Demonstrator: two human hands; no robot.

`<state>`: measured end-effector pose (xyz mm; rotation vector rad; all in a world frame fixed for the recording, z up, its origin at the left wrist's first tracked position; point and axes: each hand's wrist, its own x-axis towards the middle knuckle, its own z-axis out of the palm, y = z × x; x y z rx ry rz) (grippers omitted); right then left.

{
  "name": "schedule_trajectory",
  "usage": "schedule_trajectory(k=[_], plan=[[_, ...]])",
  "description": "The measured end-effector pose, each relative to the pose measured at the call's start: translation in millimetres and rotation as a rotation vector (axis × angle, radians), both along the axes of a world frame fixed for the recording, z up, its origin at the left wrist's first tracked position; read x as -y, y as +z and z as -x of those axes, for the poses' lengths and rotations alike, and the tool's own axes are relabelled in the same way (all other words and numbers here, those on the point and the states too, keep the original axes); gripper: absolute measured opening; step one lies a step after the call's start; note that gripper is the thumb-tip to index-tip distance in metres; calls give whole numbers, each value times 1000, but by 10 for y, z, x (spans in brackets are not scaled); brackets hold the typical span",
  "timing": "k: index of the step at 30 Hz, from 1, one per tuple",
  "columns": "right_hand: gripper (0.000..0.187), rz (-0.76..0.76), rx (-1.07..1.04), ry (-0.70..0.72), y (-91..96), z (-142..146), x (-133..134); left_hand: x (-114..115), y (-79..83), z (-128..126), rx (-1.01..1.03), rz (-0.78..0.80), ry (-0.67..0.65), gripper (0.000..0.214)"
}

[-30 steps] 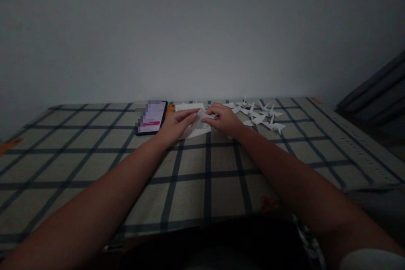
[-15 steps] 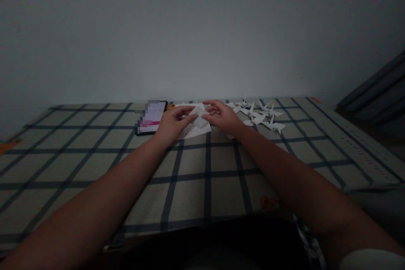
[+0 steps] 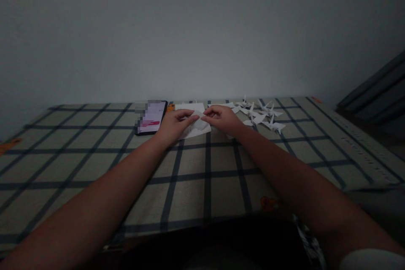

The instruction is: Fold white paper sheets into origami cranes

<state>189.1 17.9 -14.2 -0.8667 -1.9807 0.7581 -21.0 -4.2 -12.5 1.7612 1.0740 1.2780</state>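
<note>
A lit phone (image 3: 154, 117) lies just left of the left grip (image 3: 173, 125); right of the right grip (image 3: 224, 119), folded paper cranes (image 3: 255, 117) crowd together. Between them, both grips pinch a white folded paper (image 3: 199, 124), partly hidden by them. Half a second ago the right grip was spread wider. The counter (image 3: 190, 164) beneath is dark-checked; beyond stands a dim grey wall (image 3: 202, 38).
</note>
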Motion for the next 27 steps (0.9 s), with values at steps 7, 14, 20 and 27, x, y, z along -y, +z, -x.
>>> schedule_trajectory(k=[7,14,20,27], plan=[[27,-10,30,-9,30,6,24,8,15,4,-34,2,-10,38],[31,23,36,20,62,26,81,27,18,-2,-17,-5,1,32],[35,-8,162,24,70,12,96,35,46,0,-30,-30,24,31],[31,130,-98,-22,24,55,38,36,24,-36,90,96,19,36]])
